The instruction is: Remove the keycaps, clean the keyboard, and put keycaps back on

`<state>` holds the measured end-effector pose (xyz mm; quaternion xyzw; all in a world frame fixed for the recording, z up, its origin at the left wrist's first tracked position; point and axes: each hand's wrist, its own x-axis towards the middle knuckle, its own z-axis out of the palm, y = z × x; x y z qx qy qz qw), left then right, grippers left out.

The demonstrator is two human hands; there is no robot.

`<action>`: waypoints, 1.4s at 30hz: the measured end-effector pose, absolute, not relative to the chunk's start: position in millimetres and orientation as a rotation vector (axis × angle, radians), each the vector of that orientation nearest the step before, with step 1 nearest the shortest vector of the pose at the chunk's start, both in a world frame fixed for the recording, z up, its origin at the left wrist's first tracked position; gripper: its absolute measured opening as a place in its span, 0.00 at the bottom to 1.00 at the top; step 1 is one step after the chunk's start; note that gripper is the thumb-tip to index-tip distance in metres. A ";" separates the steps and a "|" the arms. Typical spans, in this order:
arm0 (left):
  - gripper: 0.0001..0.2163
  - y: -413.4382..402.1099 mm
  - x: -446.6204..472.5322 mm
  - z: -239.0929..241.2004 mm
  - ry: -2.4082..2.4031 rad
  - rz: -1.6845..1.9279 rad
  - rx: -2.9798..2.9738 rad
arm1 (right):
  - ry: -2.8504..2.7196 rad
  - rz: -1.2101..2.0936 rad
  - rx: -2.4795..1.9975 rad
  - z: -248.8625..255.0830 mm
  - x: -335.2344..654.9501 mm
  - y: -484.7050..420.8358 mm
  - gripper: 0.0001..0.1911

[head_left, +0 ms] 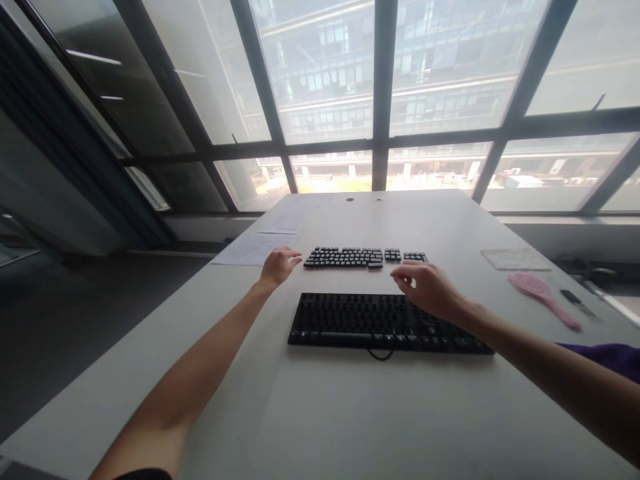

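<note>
Rows of loose black keycaps (345, 257) are laid out on the white table in keyboard order, with smaller groups at their right. At the left end of these rows is my left hand (280, 265), its fingers stretched out and a little apart, at or close to the end caps. Nearer to me lies a black keyboard (350, 320), its key area showing bare switch posts. Over its upper right part, just below the smaller keycap groups, hovers my right hand (427, 288) with curled fingers. Whatever its fingertips may hold is too small to tell.
A pink hairbrush (537, 288), a small dark-handled tool (575, 300) and a flat clear bag (515, 259) lie at the right. Purple cloth (605, 360) is beside my right forearm. Paper sheets (255, 250) lie at the left edge. Windows stand behind the table (320, 413).
</note>
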<state>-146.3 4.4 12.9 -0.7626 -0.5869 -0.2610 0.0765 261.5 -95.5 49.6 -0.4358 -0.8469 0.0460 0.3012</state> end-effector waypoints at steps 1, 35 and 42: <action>0.09 6.8 -150.1 7.2 -1.750 -0.765 -2.297 | -2.283 0.112 -1.126 50.3 237.4 -80.4 0.12; 0.09 -65.9 -163.7 4.9 -1.710 -1.263 -2.739 | -2.193 0.421 -0.926 17.8 64.0 -24.9 0.05; 0.10 -153.4 -149.1 6.9 -1.918 -1.268 -3.040 | -1.923 0.899 -0.963 6.9 93.2 -100.5 0.03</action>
